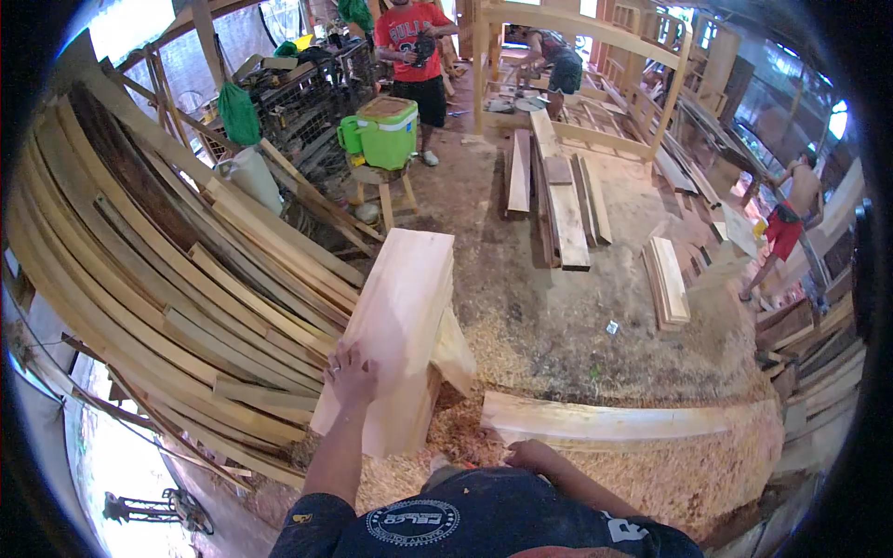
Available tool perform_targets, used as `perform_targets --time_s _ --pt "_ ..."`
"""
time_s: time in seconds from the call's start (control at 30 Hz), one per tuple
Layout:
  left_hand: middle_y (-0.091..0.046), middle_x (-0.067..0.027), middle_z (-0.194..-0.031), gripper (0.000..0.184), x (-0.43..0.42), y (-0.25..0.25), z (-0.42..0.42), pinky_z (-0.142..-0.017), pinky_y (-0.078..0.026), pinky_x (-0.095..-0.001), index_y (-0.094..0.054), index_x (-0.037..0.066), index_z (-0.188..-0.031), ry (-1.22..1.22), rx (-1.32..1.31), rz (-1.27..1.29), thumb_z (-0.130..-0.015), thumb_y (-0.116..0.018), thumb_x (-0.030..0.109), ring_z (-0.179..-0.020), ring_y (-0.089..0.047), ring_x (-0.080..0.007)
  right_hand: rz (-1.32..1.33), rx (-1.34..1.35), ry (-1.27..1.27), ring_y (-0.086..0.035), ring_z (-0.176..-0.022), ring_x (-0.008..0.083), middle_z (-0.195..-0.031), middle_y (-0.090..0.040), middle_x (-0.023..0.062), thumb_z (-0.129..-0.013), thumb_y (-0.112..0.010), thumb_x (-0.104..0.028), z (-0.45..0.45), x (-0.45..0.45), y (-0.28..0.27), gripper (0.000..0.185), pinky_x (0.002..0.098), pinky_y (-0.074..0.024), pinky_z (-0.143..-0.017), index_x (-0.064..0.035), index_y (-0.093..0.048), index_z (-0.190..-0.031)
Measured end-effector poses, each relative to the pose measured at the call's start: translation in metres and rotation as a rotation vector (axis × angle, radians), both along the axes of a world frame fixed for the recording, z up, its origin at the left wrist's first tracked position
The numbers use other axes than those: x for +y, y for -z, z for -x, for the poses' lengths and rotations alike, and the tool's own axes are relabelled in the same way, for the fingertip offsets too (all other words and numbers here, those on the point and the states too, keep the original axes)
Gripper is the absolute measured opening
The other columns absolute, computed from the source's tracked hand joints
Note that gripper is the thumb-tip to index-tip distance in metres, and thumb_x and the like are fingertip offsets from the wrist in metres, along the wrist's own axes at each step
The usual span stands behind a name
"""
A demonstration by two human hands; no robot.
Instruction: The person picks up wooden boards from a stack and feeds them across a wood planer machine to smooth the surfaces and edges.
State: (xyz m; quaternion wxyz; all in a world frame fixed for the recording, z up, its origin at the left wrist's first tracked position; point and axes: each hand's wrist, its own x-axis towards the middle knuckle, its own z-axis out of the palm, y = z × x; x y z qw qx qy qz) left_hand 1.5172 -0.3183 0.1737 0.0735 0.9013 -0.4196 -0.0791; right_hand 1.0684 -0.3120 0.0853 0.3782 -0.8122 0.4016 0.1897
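The wide board [398,316] is smooth matt wood, the green cooler [385,141] smooth plastic.

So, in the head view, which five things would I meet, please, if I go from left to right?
Hanging green bag → stack of pale boards with the left hand on it → right hand → short pile of boards → person in red shorts.

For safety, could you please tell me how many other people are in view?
3: one in a red jersey beyond the green cooler, one bending near the wooden frame, one in red shorts at right. Others may be hidden.
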Motion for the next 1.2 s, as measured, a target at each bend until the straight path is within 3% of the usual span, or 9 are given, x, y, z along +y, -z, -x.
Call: perform_targets --time_s 0.07,0.17,0.23,0.37,0.53,0.83,1.03,1.2 --pt "-0.017 -0.0083 -0.173 0.067 -0.001 0.001 -0.001 -0.125 -0.014 -0.0626 -0.032 0.026 -0.162 0.002 0.022 0.013 -0.102 -0.047 0.05 -0.157 -0.018 -0.0394 0.095 -0.036 -0.06 -0.068 -0.112 0.044 -0.122 -0.071 0.024 -0.097 -0.06 -0.054 0.005 -0.001 0.026 0.061 0.0482 -0.0532 -0.1 -0.0068 -0.064 -0.136" --pt "-0.017 -0.0087 -0.173 0.066 -0.001 -0.008 0.001 -0.125 -0.014 -0.0627 -0.032 0.024 -0.162 0.014 0.024 0.014 -0.102 -0.046 0.048 -0.157 -0.019 -0.0397 0.04 0.061 0.097 -0.067 -0.114 0.0436 -0.123 -0.071 0.0235 -0.097 -0.06 -0.054 -0.007 -0.002 -0.02 0.062 0.0484 -0.0525 -0.1 -0.005 -0.065 -0.134" --pt "-0.017 -0.009 -0.173 0.066 0.002 -0.009 0.003 -0.124 -0.015 -0.0631 -0.032 0.021 -0.162 0.031 -0.008 0.008 -0.103 -0.045 0.046 -0.157 -0.02 -0.0393 0.076 0.055 0.122 -0.066 -0.115 0.0429 -0.122 -0.072 0.023 -0.097 -0.06 -0.054 -0.008 0.001 -0.017 0.063 0.0482 -0.0522 -0.101 -0.0043 -0.065 -0.134" --pt "-0.024 -0.0127 -0.171 0.066 -0.007 0.015 -0.009 -0.123 -0.016 -0.0634 -0.04 0.015 -0.159 0.146 -0.084 0.063 -0.1 -0.049 0.045 -0.156 -0.021 -0.0404 0.042 0.087 0.153 -0.067 -0.115 0.0424 -0.126 -0.07 0.0221 -0.096 -0.062 -0.05 -0.012 0.004 -0.011 0.055 0.0494 -0.0531 -0.101 -0.009 -0.066 -0.134" --pt "-0.036 -0.019 -0.164 0.067 -0.029 0.021 -0.01 -0.123 -0.016 -0.0612 -0.047 0.01 -0.154 0.321 -0.153 0.249 -0.096 -0.056 0.044 -0.151 -0.029 -0.0426 0.035 0.077 0.161 -0.067 -0.115 0.0423 -0.125 -0.071 0.0224 -0.095 -0.064 -0.048 -0.023 0.014 -0.019 0.056 0.0496 -0.0534 -0.101 -0.0076 -0.066 -0.133" --pt "-0.048 -0.0185 -0.156 0.059 -0.064 0.019 -0.009 -0.119 -0.026 -0.062 -0.058 0.014 -0.145 0.432 -0.212 0.448 -0.094 -0.059 0.043 -0.143 -0.039 -0.0447 0.089 0.075 0.248 -0.071 -0.105 0.0418 -0.113 -0.075 0.0215 -0.094 -0.065 -0.048 -0.022 0.034 -0.014 0.053 0.049 -0.0556 -0.095 -0.0099 -0.069 -0.131" --pt "-0.044 -0.0159 -0.16 0.061 -0.07 0.024 -0.013 -0.119 -0.025 -0.0633 -0.056 0.017 -0.148 0.445 -0.252 0.432 -0.094 -0.058 0.045 -0.145 -0.038 -0.0428 0.021 0.048 0.312 -0.068 -0.109 0.045 -0.115 -0.072 0.0261 -0.093 -0.068 -0.046 -0.031 0.04 -0.027 0.054 0.0524 -0.0534 -0.097 -0.004 -0.069 -0.126" --pt "-0.04 -0.0139 -0.164 0.061 -0.069 0.018 -0.012 -0.124 -0.019 -0.0569 -0.051 0.017 -0.152 0.413 -0.173 0.322 -0.099 -0.053 0.048 -0.151 -0.034 -0.0368 0.028 0.034 0.254 -0.069 -0.109 0.0441 -0.115 -0.073 0.0245 -0.093 -0.069 -0.047 -0.034 0.042 -0.026 0.055 0.0519 -0.0538 -0.096 -0.0043 -0.069 -0.127"
